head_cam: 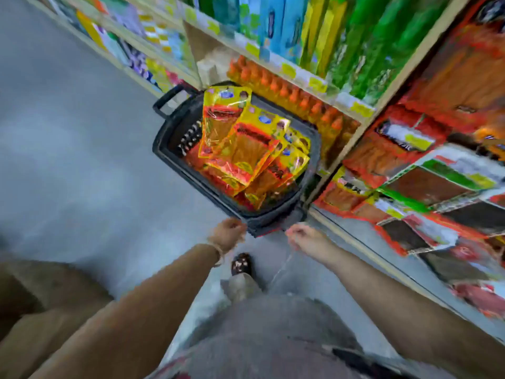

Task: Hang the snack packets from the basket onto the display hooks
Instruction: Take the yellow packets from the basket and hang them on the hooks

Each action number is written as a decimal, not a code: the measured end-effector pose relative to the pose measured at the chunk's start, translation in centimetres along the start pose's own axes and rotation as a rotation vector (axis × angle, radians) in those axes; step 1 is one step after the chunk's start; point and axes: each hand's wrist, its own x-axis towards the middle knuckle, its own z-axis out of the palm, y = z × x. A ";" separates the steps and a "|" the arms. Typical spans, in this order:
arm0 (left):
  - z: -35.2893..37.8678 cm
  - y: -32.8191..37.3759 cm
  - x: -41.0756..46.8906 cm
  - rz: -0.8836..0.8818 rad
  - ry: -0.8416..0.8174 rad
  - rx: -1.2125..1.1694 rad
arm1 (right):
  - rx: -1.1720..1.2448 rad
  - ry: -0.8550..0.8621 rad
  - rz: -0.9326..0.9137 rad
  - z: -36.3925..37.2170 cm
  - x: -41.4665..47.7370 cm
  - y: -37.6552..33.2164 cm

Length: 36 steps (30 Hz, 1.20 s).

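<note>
The task looks barely begun: the snack packets (240, 149) lie heaped in the black basket (164, 143) on the floor (68, 160), and no packet is in either hand. The left hand (229, 233) and right hand (300, 236) sit at the basket's near rim with fingers curled, but blur hides whether either grip clamps the rim or closes on nothing. By my judgement every packet has yet to go onto the display rack (426, 184) to the right.
</note>
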 end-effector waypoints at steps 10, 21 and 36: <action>-6.4 0.3 5.8 -0.090 0.038 -0.163 | 0.245 0.079 0.192 2.3 11.8 -7.2; -9.0 2.3 9.5 -0.233 0.142 -0.342 | 0.351 0.062 0.541 1.8 22.3 -11.2; -11.6 3.9 14.3 -0.302 0.123 -0.377 | 0.473 0.218 0.420 0.1 23.9 -9.9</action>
